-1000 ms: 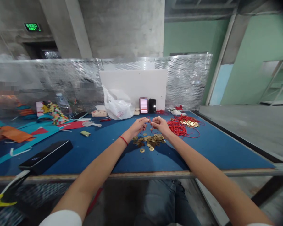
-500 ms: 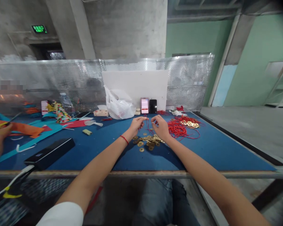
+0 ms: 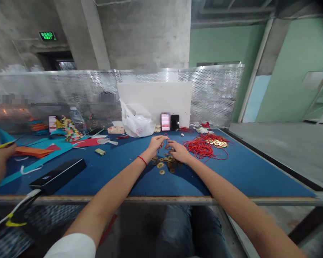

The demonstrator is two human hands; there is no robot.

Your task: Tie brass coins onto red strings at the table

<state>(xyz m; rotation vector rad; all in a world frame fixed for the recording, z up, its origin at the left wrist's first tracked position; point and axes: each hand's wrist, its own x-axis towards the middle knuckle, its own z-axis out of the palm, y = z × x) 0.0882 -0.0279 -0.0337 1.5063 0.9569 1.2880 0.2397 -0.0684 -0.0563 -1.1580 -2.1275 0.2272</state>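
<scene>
My left hand (image 3: 156, 144) is closed in a pinch on a thin red cord (image 3: 166, 135), a small loop of it showing above the fingertips. Just to the right, my right hand (image 3: 179, 152) has curled fingers, with thumb and fingertips drawn together on the hanging part of the cord; the exact grip is too small to see. Beneath both hands lies a loose pile of brass-coloured coins with holes (image 3: 160, 165), partly hidden by my right hand.
A heap of red cords (image 3: 200, 148) and gold coins (image 3: 216, 142) lies right. Behind stand two phones (image 3: 165, 122) and a white plastic bag (image 3: 138, 123). At left are a black power strip (image 3: 59, 175), coloured paper strips (image 3: 33, 152) and another person's hand (image 3: 0, 161) with yellow-handled scissors.
My right hand has moved down and left, closer to my left hand and over the coins. My left hand stays nearly in place. At far left, the other person's hand has shifted slightly.
</scene>
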